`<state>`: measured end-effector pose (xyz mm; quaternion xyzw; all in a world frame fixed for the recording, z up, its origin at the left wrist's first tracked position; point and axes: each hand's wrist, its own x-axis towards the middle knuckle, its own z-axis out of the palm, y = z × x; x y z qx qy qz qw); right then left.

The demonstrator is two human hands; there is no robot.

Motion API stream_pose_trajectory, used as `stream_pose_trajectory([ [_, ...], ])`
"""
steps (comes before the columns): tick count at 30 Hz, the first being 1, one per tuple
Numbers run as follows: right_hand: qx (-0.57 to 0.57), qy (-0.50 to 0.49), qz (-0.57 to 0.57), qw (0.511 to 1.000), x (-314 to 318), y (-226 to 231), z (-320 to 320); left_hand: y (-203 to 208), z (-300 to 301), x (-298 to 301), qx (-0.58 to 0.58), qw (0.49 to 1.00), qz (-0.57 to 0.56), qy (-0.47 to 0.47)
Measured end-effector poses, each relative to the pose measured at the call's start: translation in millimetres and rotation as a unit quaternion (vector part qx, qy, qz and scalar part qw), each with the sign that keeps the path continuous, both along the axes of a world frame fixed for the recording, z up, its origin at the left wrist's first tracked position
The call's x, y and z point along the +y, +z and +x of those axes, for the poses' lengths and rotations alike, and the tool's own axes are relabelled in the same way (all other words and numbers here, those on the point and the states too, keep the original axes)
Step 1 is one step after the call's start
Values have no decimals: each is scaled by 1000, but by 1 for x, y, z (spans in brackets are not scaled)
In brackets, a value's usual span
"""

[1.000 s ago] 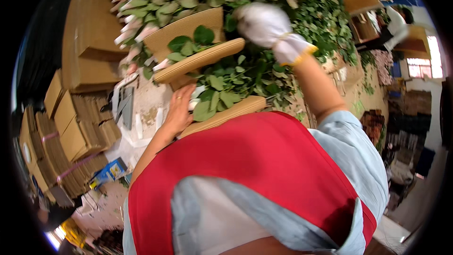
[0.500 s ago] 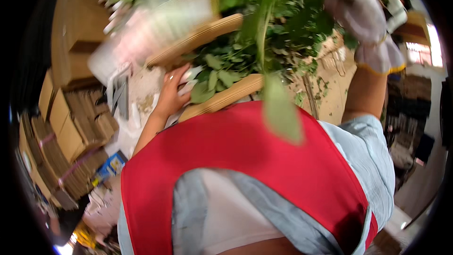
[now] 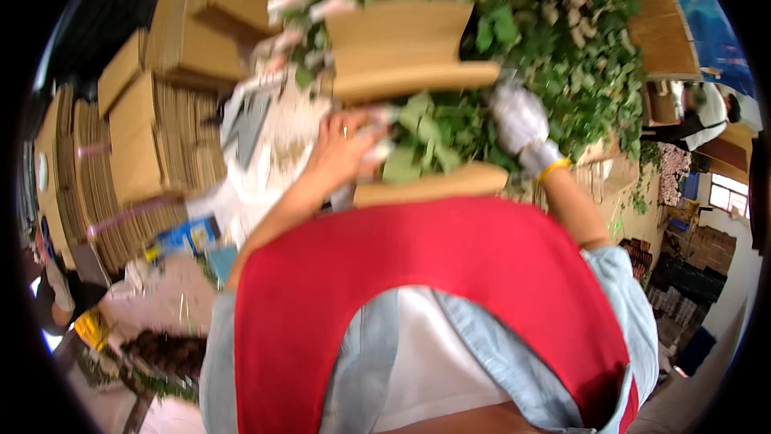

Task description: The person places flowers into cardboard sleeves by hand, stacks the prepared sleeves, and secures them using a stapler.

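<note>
My bare left hand (image 3: 341,147), a ring on one finger, is closed around pale flower heads (image 3: 381,118) at the left end of a bunch of leafy stems (image 3: 431,133). The bunch lies between two curved edges of corrugated cardboard wrap (image 3: 438,186), one near my red apron and one beyond. Over the right end of the bunch is my right hand (image 3: 518,117), in a white glove with a yellow cuff. Motion blurs its fingers, so their hold cannot be made out.
Beyond the wrap, a pile of leafy stems (image 3: 562,48) spreads, with pale blooms at its left end. A grey metal tool (image 3: 249,129) lies on the white surface at left. Stacked flat cardboard (image 3: 132,145) stands farther left. Another person (image 3: 707,117) is at far right.
My right hand has come down and inward from its raised place at upper right. The large leafy stem in front of me has left the foreground. My left hand stays at the bunch's left end.
</note>
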<state>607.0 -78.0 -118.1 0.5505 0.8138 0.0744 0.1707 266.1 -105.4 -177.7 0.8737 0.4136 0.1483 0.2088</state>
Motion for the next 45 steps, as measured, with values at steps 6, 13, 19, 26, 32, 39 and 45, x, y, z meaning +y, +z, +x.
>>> stream_pose_trajectory([
  [6,23,-254,-192,948,80,159,-56,7,5,20,-52,995,-82,-12],
  [13,49,-31,121,991,242,122,-37,-5,16,18,-208,963,-168,44],
  [19,189,132,425,876,109,225,-29,-25,8,10,-229,959,-153,73],
  [26,258,38,121,958,-16,164,-41,-18,15,14,-290,892,-315,146],
  [32,272,59,-197,940,15,112,-106,-33,11,27,-243,952,-170,72],
  [39,360,191,-211,889,25,81,-106,-56,-1,24,-230,954,-153,117],
  [45,374,320,-274,826,35,97,-84,-20,11,17,-237,955,-154,92],
])
